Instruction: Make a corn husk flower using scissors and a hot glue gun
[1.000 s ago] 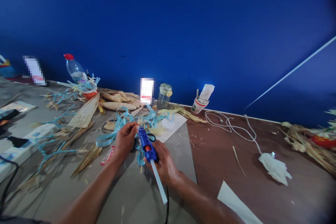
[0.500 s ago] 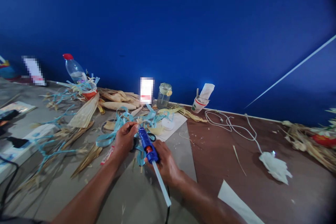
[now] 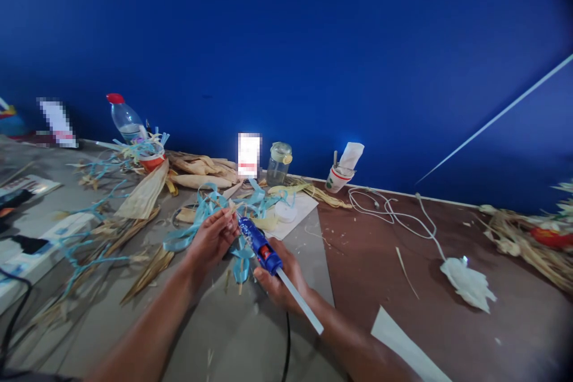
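A blue hot glue gun is in my right hand, whose fingers wrap round its handle. Out of its back end sticks a long white glue stick, slanting down to the right. The nozzle points at the fingertips of my left hand. Those fingers are pinched together round a small pale piece, which looks like corn husk but is mostly hidden. Light-blue ribbon lies in loops behind and beside my left hand, and more blue ribbon hangs below the nozzle.
Dried corn husks lie along the blue wall. Behind my hands stand a clear jar and a lit phone. A paper cup and a white cable are to the right; a power strip sits left.
The glue gun's back end and glue stick have swung to the right with my right hand. My left hand has turned slightly, showing more of its fingers.
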Motion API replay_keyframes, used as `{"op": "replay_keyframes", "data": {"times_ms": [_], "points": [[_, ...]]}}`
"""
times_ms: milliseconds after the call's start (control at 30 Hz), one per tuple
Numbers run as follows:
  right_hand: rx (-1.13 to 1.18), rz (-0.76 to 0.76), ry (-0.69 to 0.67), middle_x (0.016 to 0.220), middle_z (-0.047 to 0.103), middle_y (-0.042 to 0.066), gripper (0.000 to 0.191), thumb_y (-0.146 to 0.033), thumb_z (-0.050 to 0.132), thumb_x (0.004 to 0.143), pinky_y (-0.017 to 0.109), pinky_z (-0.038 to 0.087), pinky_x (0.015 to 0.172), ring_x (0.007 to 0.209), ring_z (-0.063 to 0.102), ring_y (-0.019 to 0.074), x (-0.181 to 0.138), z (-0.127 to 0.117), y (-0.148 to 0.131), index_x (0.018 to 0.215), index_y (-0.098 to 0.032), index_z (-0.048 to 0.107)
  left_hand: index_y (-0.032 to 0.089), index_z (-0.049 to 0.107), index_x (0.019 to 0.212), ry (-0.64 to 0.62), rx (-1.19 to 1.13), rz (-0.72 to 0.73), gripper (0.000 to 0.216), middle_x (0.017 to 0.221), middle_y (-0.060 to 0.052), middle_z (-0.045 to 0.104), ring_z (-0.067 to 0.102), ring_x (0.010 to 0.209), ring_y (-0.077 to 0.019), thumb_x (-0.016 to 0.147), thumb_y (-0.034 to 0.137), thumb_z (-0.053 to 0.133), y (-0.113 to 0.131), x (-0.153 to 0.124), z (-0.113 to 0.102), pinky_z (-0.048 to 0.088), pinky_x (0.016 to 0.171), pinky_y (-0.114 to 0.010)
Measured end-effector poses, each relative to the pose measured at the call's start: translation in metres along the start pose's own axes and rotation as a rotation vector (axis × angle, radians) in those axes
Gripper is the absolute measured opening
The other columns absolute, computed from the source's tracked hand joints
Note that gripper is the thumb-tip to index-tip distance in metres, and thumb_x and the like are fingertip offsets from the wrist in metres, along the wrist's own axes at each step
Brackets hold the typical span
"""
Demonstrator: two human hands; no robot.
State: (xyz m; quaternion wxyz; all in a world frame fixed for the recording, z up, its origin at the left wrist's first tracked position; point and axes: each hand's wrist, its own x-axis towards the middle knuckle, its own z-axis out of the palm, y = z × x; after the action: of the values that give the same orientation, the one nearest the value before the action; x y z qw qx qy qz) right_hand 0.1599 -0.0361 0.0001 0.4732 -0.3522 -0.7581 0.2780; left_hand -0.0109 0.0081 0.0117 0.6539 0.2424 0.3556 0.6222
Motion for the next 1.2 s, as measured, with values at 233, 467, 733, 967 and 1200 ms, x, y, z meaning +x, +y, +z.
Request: {"op": "replay_keyframes", "data": {"times_ms": [233, 467, 733, 967, 1200], "points": [[-0.026, -0.051, -0.016, 0.074, 0.05, 0.002, 0.031, -0.052, 0.047, 0.088, 0.032, 0.039, 0.067, 0.073, 0.049, 0.0188, -0.0008, 0.0021, 0.0047, 0.081, -0.021, 0.049, 0.015, 0.057, 0.066, 0.023, 0.023, 0.011, 0.023, 0.052, 0.006, 0.049, 0.045, 0.045, -0.0044, 0.063, 0.023, 0.079, -0.0022, 0.0, 0.0014, 0.041, 0.046, -0.015], [-0.03, -0.059, -0.009, 0.075, 0.05, 0.002, 0.028, -0.049, 0.048, 0.088, 0.032, 0.039, 0.067, 0.072, 0.049, 0.0183, -0.0006, 0.0012, 0.0033, 0.081, -0.022, 0.047, 0.016, 0.054, 0.063, -0.018, -0.005, 0.04, 0.025, 0.054, 0.005, 0.049, 0.047, 0.049, -0.0051, 0.065, 0.023, 0.078, -0.0034, 0.0006, -0.0027, 0.044, 0.05, -0.015], [-0.041, -0.088, 0.001, 0.075, 0.051, 0.002, 0.028, -0.049, 0.051, 0.086, 0.032, 0.039, 0.065, 0.071, 0.05, 0.0187, -0.0009, 0.0015, 0.0055, 0.081, -0.021, 0.047, 0.018, 0.051, 0.063, -0.012, 0.02, 0.041, 0.026, 0.053, 0.006, 0.047, 0.046, 0.048, -0.0064, 0.067, 0.026, 0.075, -0.0055, 0.0024, -0.0079, 0.044, 0.049, -0.017], [-0.055, -0.084, -0.004, 0.076, 0.053, 0.003, 0.03, -0.05, 0.05, 0.086, 0.032, 0.04, 0.067, 0.072, 0.051, 0.019, 0.0004, 0.0016, 0.0038, 0.081, -0.021, 0.048, 0.018, 0.053, 0.065, 0.02, 0.046, 0.025, 0.025, 0.053, 0.007, 0.048, 0.044, 0.045, -0.0054, 0.065, 0.027, 0.076, -0.0056, 0.0019, -0.006, 0.041, 0.047, -0.018], [-0.035, -0.064, -0.013, 0.076, 0.053, 0.003, 0.028, -0.048, 0.051, 0.086, 0.031, 0.04, 0.068, 0.073, 0.05, 0.0189, 0.0003, 0.0021, 0.0037, 0.081, -0.02, 0.048, 0.017, 0.055, 0.067, 0.061, 0.051, 0.049, 0.028, 0.054, 0.007, 0.051, 0.045, 0.046, -0.0046, 0.06, 0.027, 0.081, -0.0035, -0.0014, -0.0007, 0.04, 0.047, -0.016]]}}
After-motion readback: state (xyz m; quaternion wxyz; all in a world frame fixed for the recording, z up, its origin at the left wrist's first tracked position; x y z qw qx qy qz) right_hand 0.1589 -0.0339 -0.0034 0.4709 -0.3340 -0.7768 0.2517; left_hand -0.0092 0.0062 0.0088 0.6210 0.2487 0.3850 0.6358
